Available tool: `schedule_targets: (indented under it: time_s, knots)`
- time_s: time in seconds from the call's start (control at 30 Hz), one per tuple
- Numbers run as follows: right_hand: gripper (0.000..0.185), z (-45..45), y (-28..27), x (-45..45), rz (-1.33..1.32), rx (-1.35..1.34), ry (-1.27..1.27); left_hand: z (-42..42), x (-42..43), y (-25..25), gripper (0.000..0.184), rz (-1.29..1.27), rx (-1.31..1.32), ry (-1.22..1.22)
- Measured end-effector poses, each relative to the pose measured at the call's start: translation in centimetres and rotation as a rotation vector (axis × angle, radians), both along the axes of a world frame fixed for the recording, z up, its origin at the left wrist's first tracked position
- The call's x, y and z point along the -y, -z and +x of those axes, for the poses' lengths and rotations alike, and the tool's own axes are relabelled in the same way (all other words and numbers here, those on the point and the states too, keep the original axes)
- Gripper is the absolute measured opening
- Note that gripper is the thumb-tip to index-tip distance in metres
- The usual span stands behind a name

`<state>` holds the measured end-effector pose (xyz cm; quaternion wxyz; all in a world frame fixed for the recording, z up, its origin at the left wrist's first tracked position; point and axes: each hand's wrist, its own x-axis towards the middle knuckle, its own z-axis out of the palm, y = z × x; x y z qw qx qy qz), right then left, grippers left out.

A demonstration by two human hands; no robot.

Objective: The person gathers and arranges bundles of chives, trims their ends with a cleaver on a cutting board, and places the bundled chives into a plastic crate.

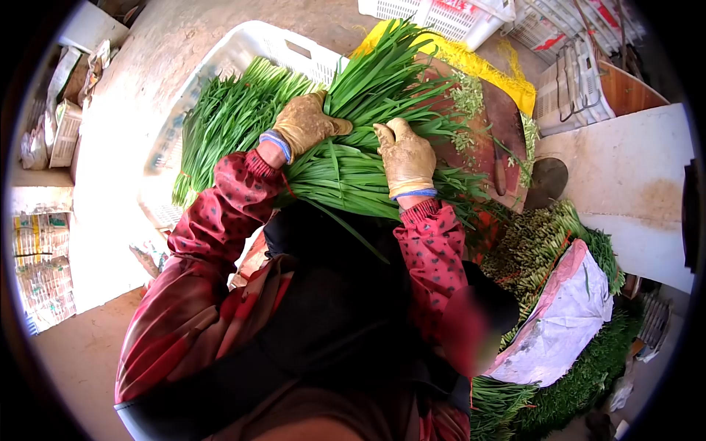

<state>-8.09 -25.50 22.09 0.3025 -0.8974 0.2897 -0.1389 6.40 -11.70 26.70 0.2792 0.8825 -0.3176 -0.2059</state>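
Long green garlic chives (346,173) lie in a thick heap across the front of me, their leaf tips spreading to the right. My left hand (307,126), in a soiled tan glove, is closed around leaves at the heap's left side, with the thumb pointing right. Opposite it, my right hand (407,156), gloved alike, has its fingers curled onto the leaves from the right. Some fingertips are hidden among the leaves. Under and left of the heap is a white plastic crate (243,40), where more chives (220,125) lie with pale stem ends upward.
A reddish-brown board (482,136) strewn with pale trimmings (467,95) lies on the right, near a yellow woven sack (507,73). Stacked bundles (529,250) partly covered by a whitish sack (562,316) stand at lower right. Another white crate (448,18) is at the back.
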Motion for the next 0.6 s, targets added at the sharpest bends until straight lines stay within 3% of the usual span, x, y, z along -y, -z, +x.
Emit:
schedule_targets:
  time_s: [0.1,0.2,0.23,0.27,0.3,0.33,0.37,0.43,0.5,0.6]
  knots:
    - [0.032,0.4,0.3,0.7,0.049,0.034,-0.016,0.2,-0.1,0.1,0.065,-0.015,-0.021,-0.002]
    - [0.027,-0.2,0.2,3.9,-0.066,0.065,0.171,0.4,-0.2,-0.4,0.067,-0.009,-0.056,-0.005]
    - [0.025,-1.5,-0.9,6.0,-0.076,-0.037,0.24,0.4,-0.3,-0.6,0.069,-0.02,-0.087,-0.029]
    - [0.022,-3.5,-2.2,7.9,-0.263,-0.057,0.262,0.5,-1.0,-0.8,0.083,-0.101,-0.163,-0.049]
    - [0.026,-5.8,0.0,11.1,-0.341,0.209,0.196,0.7,-1.9,-0.1,0.105,-0.184,-0.277,-0.098]
    - [0.041,-7.8,-3.6,10.7,-0.252,-0.184,0.423,-0.3,-3.5,-0.4,0.113,-0.28,-0.206,-0.012]
    - [0.05,-10.7,-2.2,12.7,-0.272,-0.131,0.45,-1.5,-5.1,-0.8,0.123,-0.376,-0.132,0.087]
    - [0.054,-16.1,0.6,14.5,-0.231,-0.053,0.528,-3.0,-7.7,-1.3,0.134,-0.316,0.111,0.281]
    - [0.039,-20.7,7.3,15.9,-0.018,-0.108,0.326,-4.1,-7.6,-1.3,0.145,-0.254,0.138,0.274]
    - [0.047,-20.5,9.7,9.2,0.845,-0.202,0.195,-3.8,-6.6,-0.9,0.14,-0.174,0.246,0.315]
